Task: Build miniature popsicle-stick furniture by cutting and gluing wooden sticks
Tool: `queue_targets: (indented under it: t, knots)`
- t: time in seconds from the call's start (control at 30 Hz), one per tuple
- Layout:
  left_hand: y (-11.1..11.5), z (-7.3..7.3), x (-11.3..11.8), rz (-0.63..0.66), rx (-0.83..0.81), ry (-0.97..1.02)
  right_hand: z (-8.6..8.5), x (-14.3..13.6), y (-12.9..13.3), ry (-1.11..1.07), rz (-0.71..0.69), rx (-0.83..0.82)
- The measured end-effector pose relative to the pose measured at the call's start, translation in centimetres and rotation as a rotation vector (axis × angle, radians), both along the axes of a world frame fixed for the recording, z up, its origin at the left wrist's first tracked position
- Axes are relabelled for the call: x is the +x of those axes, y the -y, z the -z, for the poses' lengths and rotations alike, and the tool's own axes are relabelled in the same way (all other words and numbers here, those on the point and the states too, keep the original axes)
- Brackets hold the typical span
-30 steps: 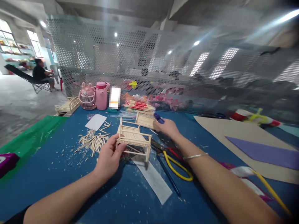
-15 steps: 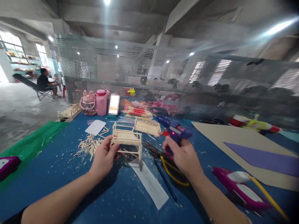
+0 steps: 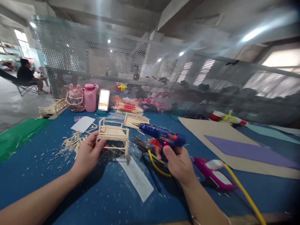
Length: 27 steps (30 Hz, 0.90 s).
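Holding a small, pale wooden-stick model with railings and legs (image 3: 113,132) left of centre, above a blue tabletop (image 3: 98,193) – gripped at its left end by the left hand (image 3: 87,153), with thumb and fingers closed on the sticks. Gripping a blue glue gun with a red trigger (image 3: 164,134) in the right hand (image 3: 179,164), right of centre, with fingers curled around the handle – partly hidden there – and nozzle pointing left, apart from the model and near a flat, pale wooden-stick panel (image 3: 136,121).

Lying below the gun, grey-jawed pliers with yellow handles (image 3: 152,162); below and just right of the model, a whitish rectangular strip (image 3: 137,178). Scattered left of the left hand, short pale stick pieces (image 3: 75,142), with a white card (image 3: 83,124) behind. At the upper left of the table, a pink bottle with a red lid (image 3: 90,98) beside a clear pink eared bottle (image 3: 75,100). Toward the right, a purple sheet (image 3: 243,150) on a tan board (image 3: 192,128); at lower right, a magenta-and-white device with a yellow cable (image 3: 215,176). Seated at far upper left, a person in black (image 3: 25,75).
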<state>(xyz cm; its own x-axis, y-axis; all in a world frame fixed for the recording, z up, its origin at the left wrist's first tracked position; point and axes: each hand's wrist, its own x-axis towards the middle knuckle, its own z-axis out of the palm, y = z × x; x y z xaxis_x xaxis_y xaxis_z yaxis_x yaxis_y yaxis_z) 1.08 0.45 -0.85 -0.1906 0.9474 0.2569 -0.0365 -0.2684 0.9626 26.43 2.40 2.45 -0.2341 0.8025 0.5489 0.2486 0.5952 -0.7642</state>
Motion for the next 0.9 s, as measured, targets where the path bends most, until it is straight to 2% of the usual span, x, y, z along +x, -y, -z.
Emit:
queue_targets:
  t: [0.13, 0.27, 0.9]
  knots:
    - [0.0, 0.1, 0.0, -0.008, -0.017, -0.003, -0.3, 0.8, 0.1, 0.16, 0.022, -0.003]
    - [0.0, 0.0, 0.0, -0.027, -0.012, -0.005, -0.7, 0.7, 0.2, 0.263, 0.014, 0.07]
    - [0.1, -0.1, 0.1, -0.038, -0.005, -0.012, -1.2, 0.8, 0.4, 0.335, 0.026, 0.118]
